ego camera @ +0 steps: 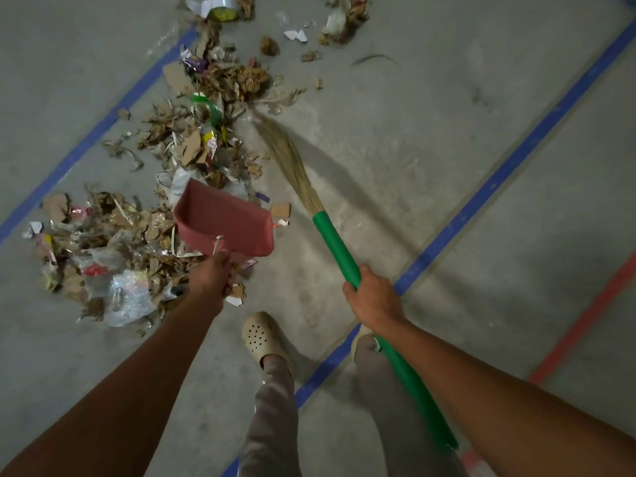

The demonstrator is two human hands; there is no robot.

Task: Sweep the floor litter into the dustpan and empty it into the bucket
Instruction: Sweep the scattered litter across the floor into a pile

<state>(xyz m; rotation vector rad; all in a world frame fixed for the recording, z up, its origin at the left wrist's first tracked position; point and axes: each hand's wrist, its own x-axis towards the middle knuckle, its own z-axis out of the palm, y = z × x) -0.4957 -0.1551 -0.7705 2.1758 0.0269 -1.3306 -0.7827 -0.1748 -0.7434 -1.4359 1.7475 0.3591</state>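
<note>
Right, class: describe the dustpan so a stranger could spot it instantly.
Find the litter beside the left blue floor line. Near its lower end the left hand holds the dustpan. It alone is smooth pink plastic among torn brown scraps.

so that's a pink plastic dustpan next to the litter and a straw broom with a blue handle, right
Not quite: the broom's handle is green, not blue. The head view shows the pink plastic dustpan next to the scattered paper and cardboard litter, and the straw broom with a green handle.
</note>
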